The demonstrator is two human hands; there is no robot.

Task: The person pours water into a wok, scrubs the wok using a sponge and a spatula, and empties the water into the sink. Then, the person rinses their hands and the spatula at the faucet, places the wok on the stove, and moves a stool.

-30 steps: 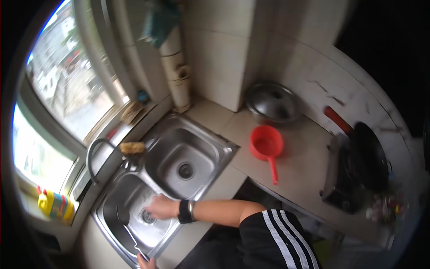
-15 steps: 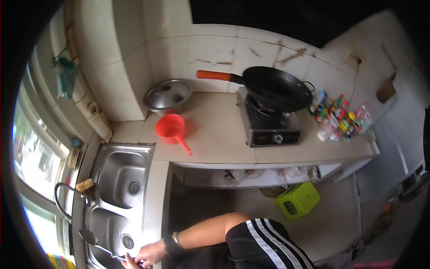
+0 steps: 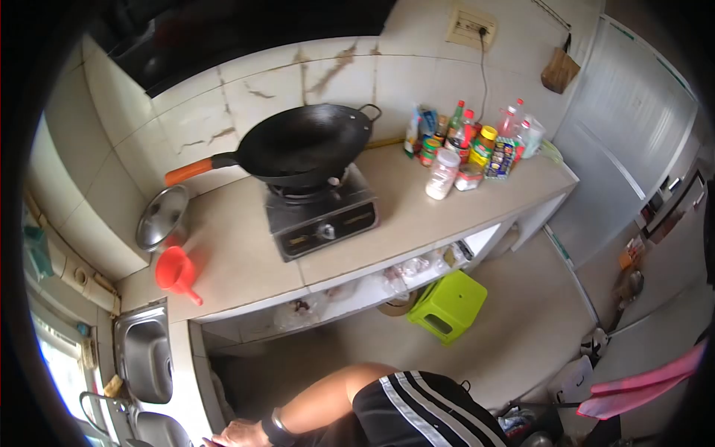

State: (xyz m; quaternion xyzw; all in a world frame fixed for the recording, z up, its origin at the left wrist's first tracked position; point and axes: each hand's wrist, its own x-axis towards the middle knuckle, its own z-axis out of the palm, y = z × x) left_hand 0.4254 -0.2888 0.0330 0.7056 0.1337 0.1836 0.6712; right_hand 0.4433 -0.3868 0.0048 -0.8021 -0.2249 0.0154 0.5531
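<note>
My right hand [image 3: 244, 434] is at the bottom edge beside the sink, partly cut off. Its fingers are closed around the end of a ladle, of which only a dark bit of handle shows at the fingertips. A bracelet and a dark band circle that wrist. My left hand is out of view. Nearest to the right hand is the steel double-bowl sink [image 3: 153, 350], its lower bowl partly cut off by the frame. A black wok [image 3: 305, 145] with an orange handle rests on a gas stove [image 3: 324, 216]. A red water dipper [image 3: 176, 270] stands near the sink, beside a metal-lidded pot [image 3: 164, 217].
Seasoning bottles and jars [image 3: 477, 149] crowd the counter's right end. Below, a shelf [image 3: 357, 296] holds plastic bags. A green stool [image 3: 449, 305] stands on the floor. A pink cloth [image 3: 640, 384] hangs at lower right, and a tap [image 3: 93, 406] curves beside the sink.
My view has swung right, so the counter items appear farther left. My left hand and most of the ladle have dropped out of the frame; my right hand sits lower in it.
</note>
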